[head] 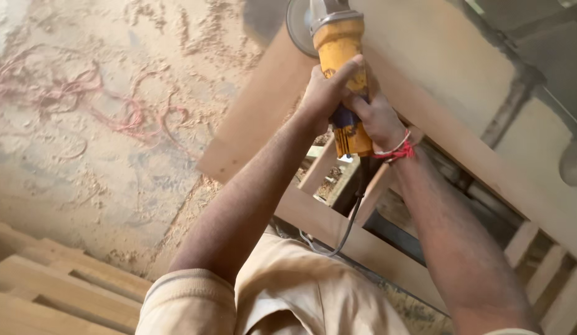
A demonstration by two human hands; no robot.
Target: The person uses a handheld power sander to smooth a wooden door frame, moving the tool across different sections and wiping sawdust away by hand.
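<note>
A yellow angle grinder with a grey disc guard is held out over a broad wooden board. My left hand wraps the grinder's body from the left, thumb along its top. My right hand, with a red and white thread band at the wrist, grips the rear handle. The grinder's dark cord hangs down toward my beige shirt. The disc sits at the board's top edge, partly cut off by the frame.
The board lies on a wooden frame with open gaps. Sawdust covers the floor, with tangled red string at left. Stacked wooden planks lie at lower left. More slats at lower right.
</note>
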